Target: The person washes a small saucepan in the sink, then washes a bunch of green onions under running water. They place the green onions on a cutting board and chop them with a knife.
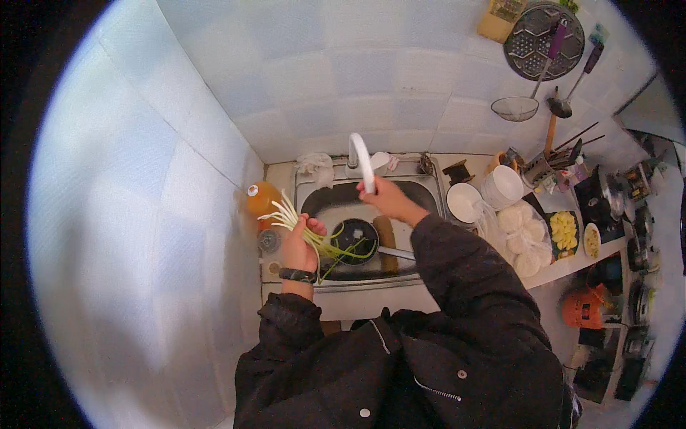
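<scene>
My left hand (301, 248) is closed around a bunch of green onions (289, 217), white ends up and to the left, green leaves hanging over the sink. With my right hand (388, 197) I grip the spout end of the white faucet (362, 158). Below both hands lies the stainless steel sink (332, 213). A dark round pan (355, 228) with a metal handle pointing right rests in the basin, some leaf tips over it. Whether water runs from the spout, I cannot tell.
White bowls (464, 202) and a plastic bag of pale round items (522, 228) stand right of the sink. Further right are a tray of yellow chunks (563, 230) and a utensil holder (537, 170). An orange-coloured container (262, 198) stands by the left wall. A wire strainer (515, 109) hangs above.
</scene>
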Demonstrator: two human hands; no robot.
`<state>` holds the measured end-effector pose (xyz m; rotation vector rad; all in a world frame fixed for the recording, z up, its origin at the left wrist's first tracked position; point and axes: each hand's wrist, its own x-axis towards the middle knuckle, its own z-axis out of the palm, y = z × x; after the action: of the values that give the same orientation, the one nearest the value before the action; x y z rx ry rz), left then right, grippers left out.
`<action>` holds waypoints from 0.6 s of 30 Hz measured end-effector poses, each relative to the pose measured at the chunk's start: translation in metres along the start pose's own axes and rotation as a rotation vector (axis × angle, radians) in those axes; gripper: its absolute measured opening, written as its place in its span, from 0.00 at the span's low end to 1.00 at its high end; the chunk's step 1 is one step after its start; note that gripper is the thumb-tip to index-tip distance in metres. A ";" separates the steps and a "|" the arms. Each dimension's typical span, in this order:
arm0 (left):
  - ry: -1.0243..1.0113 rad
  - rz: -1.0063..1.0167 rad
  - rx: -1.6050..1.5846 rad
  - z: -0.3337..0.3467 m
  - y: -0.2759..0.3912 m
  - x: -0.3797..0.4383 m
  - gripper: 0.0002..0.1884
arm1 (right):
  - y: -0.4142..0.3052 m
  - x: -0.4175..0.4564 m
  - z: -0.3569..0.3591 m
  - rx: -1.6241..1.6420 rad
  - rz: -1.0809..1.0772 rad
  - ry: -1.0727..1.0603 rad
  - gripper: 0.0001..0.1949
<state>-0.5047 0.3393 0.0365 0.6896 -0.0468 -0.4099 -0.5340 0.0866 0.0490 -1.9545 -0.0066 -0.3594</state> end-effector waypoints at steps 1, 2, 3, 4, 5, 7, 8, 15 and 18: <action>-0.010 -0.019 -0.009 -0.002 -0.004 0.003 0.07 | 0.010 0.002 -0.017 -0.003 0.050 -0.017 0.13; -0.006 -0.035 -0.015 -0.006 -0.002 0.006 0.07 | 0.011 0.003 -0.032 -0.033 0.060 -0.047 0.13; -0.012 -0.047 -0.014 -0.007 -0.004 0.007 0.07 | 0.008 0.003 -0.052 -0.064 0.069 -0.076 0.13; -0.017 -0.050 -0.007 -0.009 -0.004 0.009 0.07 | 0.007 0.007 -0.066 -0.055 0.073 -0.075 0.14; -0.026 -0.059 -0.001 -0.012 -0.006 0.012 0.07 | 0.006 0.010 -0.079 -0.049 0.080 -0.070 0.15; -0.045 -0.084 0.020 -0.018 -0.010 0.020 0.07 | 0.000 0.014 -0.088 -0.057 0.100 -0.063 0.17; -0.048 -0.088 0.039 -0.018 -0.007 0.022 0.07 | -0.012 0.015 -0.087 -0.063 0.108 -0.067 0.19; 0.062 -0.094 0.068 -0.003 -0.003 0.016 0.07 | 0.051 -0.022 -0.048 0.458 0.324 0.035 0.18; 0.053 -0.044 0.106 -0.003 -0.001 0.011 0.08 | 0.075 0.006 -0.036 0.648 0.467 0.126 0.16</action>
<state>-0.4941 0.3364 0.0330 0.8070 -0.0031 -0.4330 -0.5240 0.0224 -0.0042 -1.2393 0.3656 -0.1396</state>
